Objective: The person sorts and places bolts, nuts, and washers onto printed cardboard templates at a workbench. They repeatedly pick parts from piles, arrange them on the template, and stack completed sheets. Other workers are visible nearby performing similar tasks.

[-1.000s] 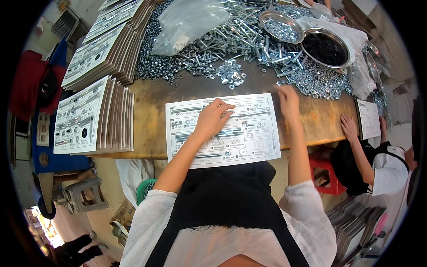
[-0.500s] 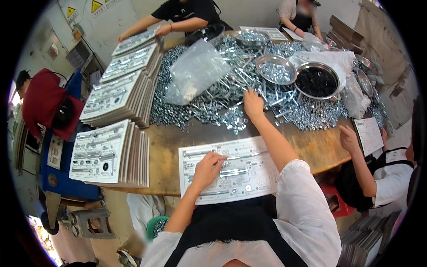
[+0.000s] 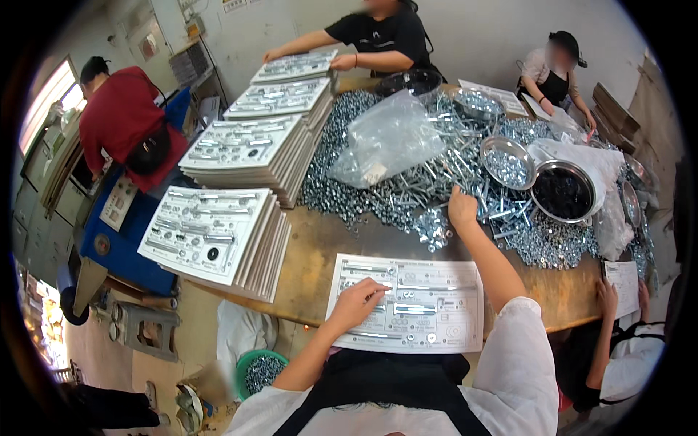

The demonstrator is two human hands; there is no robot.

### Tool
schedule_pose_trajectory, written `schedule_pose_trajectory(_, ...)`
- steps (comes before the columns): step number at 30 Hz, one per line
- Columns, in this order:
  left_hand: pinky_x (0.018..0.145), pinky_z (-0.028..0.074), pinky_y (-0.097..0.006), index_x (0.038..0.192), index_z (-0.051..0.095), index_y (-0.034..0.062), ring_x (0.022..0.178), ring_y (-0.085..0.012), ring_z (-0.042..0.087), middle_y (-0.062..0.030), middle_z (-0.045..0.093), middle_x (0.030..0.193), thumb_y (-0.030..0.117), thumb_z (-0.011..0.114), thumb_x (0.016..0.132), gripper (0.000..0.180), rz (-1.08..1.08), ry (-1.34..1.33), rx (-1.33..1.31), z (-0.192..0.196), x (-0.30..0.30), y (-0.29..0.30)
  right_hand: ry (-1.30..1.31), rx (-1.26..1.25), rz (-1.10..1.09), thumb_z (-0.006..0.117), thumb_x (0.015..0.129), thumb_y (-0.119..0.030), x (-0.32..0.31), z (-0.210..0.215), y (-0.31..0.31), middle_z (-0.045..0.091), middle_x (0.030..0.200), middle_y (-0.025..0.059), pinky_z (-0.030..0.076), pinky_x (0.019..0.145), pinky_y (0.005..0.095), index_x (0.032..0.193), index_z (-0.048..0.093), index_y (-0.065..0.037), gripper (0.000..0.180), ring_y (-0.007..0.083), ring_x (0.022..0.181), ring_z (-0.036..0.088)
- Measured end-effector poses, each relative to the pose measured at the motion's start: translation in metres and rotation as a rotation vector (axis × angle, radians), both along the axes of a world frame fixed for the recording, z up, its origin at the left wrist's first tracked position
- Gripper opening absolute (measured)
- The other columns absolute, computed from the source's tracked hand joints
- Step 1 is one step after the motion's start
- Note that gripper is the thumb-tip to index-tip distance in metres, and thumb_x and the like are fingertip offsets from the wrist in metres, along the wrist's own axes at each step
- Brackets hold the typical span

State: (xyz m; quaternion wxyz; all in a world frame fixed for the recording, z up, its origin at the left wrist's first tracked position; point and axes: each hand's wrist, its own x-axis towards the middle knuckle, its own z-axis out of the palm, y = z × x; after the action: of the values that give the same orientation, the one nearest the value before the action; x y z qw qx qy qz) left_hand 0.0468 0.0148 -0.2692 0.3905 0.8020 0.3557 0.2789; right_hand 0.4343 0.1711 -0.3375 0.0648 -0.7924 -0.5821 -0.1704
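Note:
A white printed card (image 3: 469, 320) lies at the table's front edge before me, with long silver bolts and a few washers on it. My left hand (image 3: 356, 304) rests on the card's left half, its fingers bent together and their tips close to the bolts. Whatever is between those fingertips is too small to make out. My right hand (image 3: 463, 208) reaches to the near edge of a heap of loose bolts (image 3: 458, 161), fingers drawn together and pointing into it. Its fingertips are partly hidden. Beside it lies a small cluster of shiny hardware (image 3: 433, 229).
Stacks of filled cards (image 3: 207, 225) line the table's left side. A clear plastic bag (image 3: 389, 142) covers part of the heap. Metal bowls hold silver pieces (image 3: 507, 167) and black parts (image 3: 561, 192). Co-workers sit or stand around. A green bucket (image 3: 247, 363) stands below.
My view has swung left, so the scene sits further right. My right hand stays at the heap's near edge; my left hand stays over the card. The co-worker's hand at right has lowered to a card.

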Motion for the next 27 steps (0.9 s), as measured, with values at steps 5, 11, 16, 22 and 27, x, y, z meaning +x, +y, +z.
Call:
schedule_pose_trajectory(5, 0.068, 0.05, -0.031, 0.11, 0.072, 0.0091, 0.074, -0.0204, 0.064, -0.0076, 0.066, 0.091, 0.013, 0.062, 0.095, 0.019, -0.01, -0.094, -0.137, -0.004, 0.0, 0.001, 0.498, -0.015, -0.027, 0.054, 0.098, -0.022, -0.007, 0.029, -0.068, 0.069, 0.076, 0.0148, 0.052, 0.064, 0.0395, 0.099, 0.061, -0.005, 0.018, 0.0312, 0.074, 0.07)
schedule_pose_trajectory(11, 0.064, 0.05, -0.032, 0.108, 0.072, 0.006, 0.07, -0.0188, 0.064, -0.0078, 0.068, 0.089, 0.02, 0.057, 0.099, 0.023, 0.035, -0.205, -0.441, -0.023, 0.074, 0.037, 1.312, 0.194, 0.087, 0.051, 0.101, -0.016, -0.065, 0.035, -0.138, 0.058, 0.069, 0.0018, 0.044, 0.05, 0.0262, 0.092, 0.062, -0.002, 0.02, 0.0097, 0.058, 0.055)
schedule_pose_trajectory(16, 0.07, 0.052, -0.043, 0.097, 0.068, 0.0037, 0.08, -0.0301, 0.068, -0.0134, 0.068, 0.091, 0.028, 0.062, 0.094, 0.026, 0.093, 0.21, 0.092, -0.041, 0.16, 0.065, 1.587, 0.398, 0.007, 0.049, 0.102, -0.016, -0.059, 0.019, -0.157, 0.059, 0.077, 0.0009, 0.047, 0.054, 0.0235, 0.097, 0.065, 0.0, 0.023, 0.0067, 0.062, 0.053)
schedule_pose_trajectory(22, 0.076, 0.052, -0.047, 0.103, 0.063, 0.0011, 0.096, -0.0331, 0.066, -0.014, 0.067, 0.101, 0.029, 0.072, 0.086, 0.033, 0.108, 0.511, 0.349, -0.07, 0.201, 0.081, 1.254, 0.327, 0.046, 0.057, 0.099, -0.016, -0.031, 0.039, -0.201, 0.059, 0.082, 0.0006, 0.046, 0.069, 0.027, 0.108, 0.072, -0.007, 0.019, 0.0113, 0.075, 0.056)
schedule_pose_trajectory(27, 0.073, 0.052, -0.043, 0.092, 0.067, 0.0069, 0.088, -0.0305, 0.067, -0.0096, 0.068, 0.092, 0.027, 0.073, 0.084, 0.022, -0.039, 0.503, 0.471, -0.07, 0.188, 0.096, 0.88, 0.126, 0.188, 0.069, 0.087, -0.011, -0.016, 0.03, -0.225, 0.06, 0.085, 0.0066, 0.048, 0.073, 0.0332, 0.105, 0.075, -0.011, 0.019, 0.0232, 0.08, 0.06)
